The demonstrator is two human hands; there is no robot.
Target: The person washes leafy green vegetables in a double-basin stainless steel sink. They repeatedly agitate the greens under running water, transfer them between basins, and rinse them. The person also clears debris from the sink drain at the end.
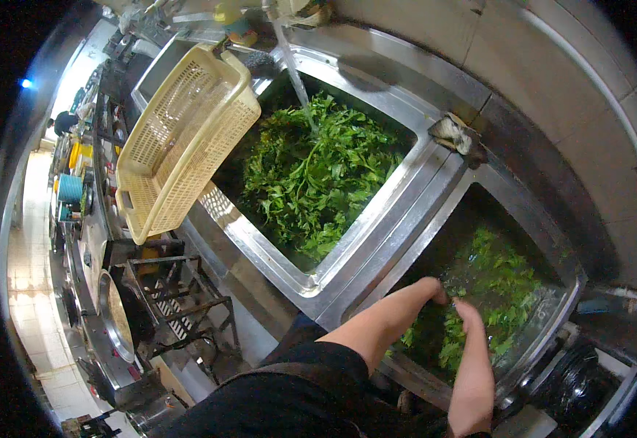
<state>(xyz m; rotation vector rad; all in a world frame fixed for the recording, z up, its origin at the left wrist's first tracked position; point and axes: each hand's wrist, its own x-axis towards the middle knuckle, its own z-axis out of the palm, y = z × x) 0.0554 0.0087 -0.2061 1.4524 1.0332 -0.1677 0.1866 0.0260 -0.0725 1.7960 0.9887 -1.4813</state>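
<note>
Both my hands reach into the right-hand sink basin, where leafy greens (493, 301) float in water. My left hand (436, 290) is at the near side of the greens, its fingers blurred and partly hidden at the water. Close beside it, my right hand (463, 312) points towards it; whether either holds leaves cannot be seen. In the neighbouring steel basin, a larger heap of leafy greens (329, 169) lies in water, with a stream of water (296, 82) falling onto it.
A cream perforated plastic basket (187, 142) rests tilted at the left basin's edge. A crumpled cloth (452, 134) lies on the rim between the basins. On the left are a metal rack (181, 306), a round metal pan (115, 315) and stacked blue dishes (70, 189). A white pipe (614, 104) runs along the wall.
</note>
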